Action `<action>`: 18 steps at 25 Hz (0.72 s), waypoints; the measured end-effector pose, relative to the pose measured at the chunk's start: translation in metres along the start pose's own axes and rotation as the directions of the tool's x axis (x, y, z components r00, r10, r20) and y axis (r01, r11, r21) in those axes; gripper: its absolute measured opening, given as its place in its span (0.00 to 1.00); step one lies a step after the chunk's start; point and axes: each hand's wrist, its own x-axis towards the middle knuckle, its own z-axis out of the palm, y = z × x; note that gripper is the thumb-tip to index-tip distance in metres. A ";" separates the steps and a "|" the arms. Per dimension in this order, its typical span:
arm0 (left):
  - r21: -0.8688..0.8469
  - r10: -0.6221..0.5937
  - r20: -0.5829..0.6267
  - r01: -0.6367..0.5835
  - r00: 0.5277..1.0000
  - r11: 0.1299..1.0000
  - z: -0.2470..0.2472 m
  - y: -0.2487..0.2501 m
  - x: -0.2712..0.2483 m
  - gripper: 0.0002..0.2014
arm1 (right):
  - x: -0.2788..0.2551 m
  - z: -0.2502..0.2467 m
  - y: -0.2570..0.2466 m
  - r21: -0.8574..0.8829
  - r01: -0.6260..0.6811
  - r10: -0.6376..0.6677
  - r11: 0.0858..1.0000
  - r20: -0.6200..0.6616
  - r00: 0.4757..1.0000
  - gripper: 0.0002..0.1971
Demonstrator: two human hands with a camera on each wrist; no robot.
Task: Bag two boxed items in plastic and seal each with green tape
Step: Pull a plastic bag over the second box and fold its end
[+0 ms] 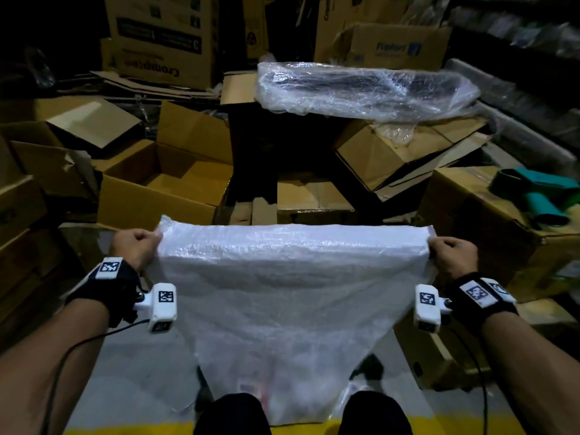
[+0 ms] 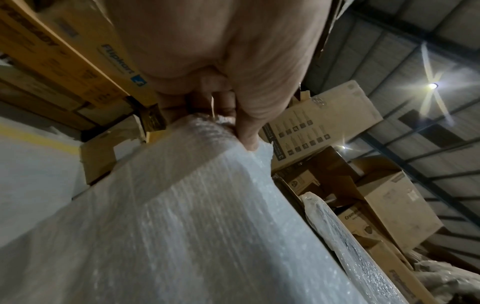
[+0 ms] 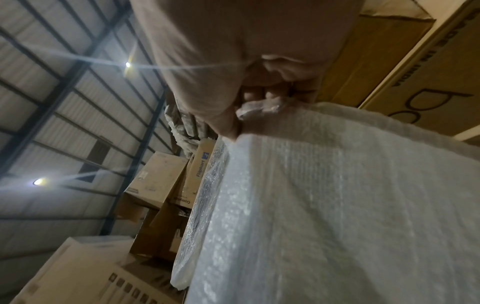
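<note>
A wide sheet of white bubble-wrap plastic (image 1: 288,277) hangs stretched between my two hands, drooping to a point near my knees. My left hand (image 1: 138,246) grips its top left corner in a closed fist, and in the left wrist view the fingers (image 2: 246,131) curl over the plastic (image 2: 182,205). My right hand (image 1: 452,255) grips the top right corner the same way, seen again in the right wrist view with the plastic's edge (image 3: 337,185) bunched under the fingers (image 3: 228,127). A long dark item wrapped in clear plastic (image 1: 364,86) lies on a dark stand beyond. Green tape dispensers (image 1: 539,196) rest on a carton at right.
Open and flattened cardboard boxes (image 1: 163,183) crowd the floor ahead and on both sides. A dark stand (image 1: 282,146) is straight ahead. Taller cartons (image 1: 157,36) are stacked behind. A yellow floor line (image 1: 125,430) runs by my feet.
</note>
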 end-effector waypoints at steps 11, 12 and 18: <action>0.036 0.267 0.155 -0.276 0.951 0.961 -0.016 -0.004 0.010 0.08 | -0.010 -0.008 -0.007 -0.103 0.107 -0.095 0.989 0.110 0.989 0.17; 0.052 0.281 0.176 -0.294 0.943 0.954 -0.019 -0.005 0.009 0.09 | -0.012 -0.009 -0.008 -0.100 0.110 -0.097 0.989 0.127 0.987 0.15; 0.122 0.307 0.231 -0.341 0.923 0.932 -0.030 -0.002 -0.005 0.12 | -0.024 -0.016 -0.011 -0.239 0.232 -0.172 0.943 0.249 0.953 0.21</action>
